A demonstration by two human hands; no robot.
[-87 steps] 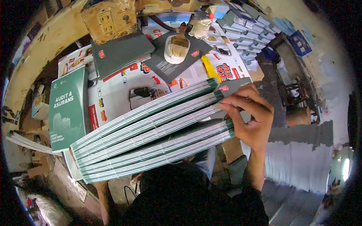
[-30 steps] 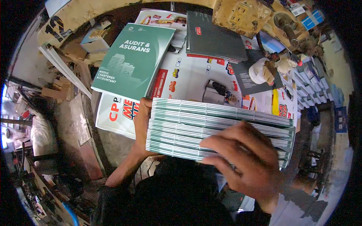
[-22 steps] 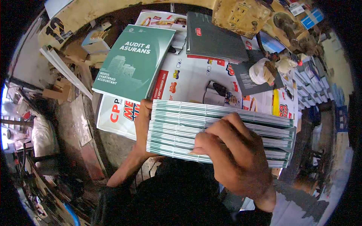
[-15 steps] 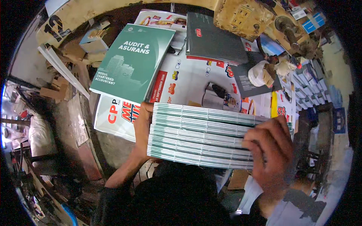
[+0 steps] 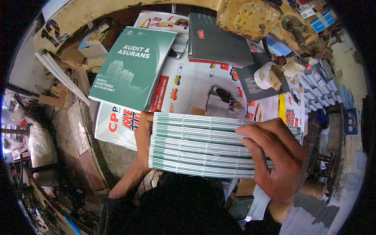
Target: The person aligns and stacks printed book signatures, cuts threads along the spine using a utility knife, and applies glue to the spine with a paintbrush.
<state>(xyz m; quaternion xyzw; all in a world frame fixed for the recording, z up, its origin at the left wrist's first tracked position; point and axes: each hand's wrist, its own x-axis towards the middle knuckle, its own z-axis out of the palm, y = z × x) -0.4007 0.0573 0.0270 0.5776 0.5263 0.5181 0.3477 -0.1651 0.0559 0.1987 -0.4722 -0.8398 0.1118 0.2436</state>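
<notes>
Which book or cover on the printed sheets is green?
The green book, beyond the left hand, with a white building picture on it. The cover stack to its right and the cover under the white cup show dark grey.

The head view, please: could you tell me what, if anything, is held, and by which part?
The left hand holds the stack of stitched booklets by its left end; the right hand is at its right part, its grip unclear.

Bk [image 5: 131, 68] — L, behind bk pile [image 5: 196, 145]
</notes>
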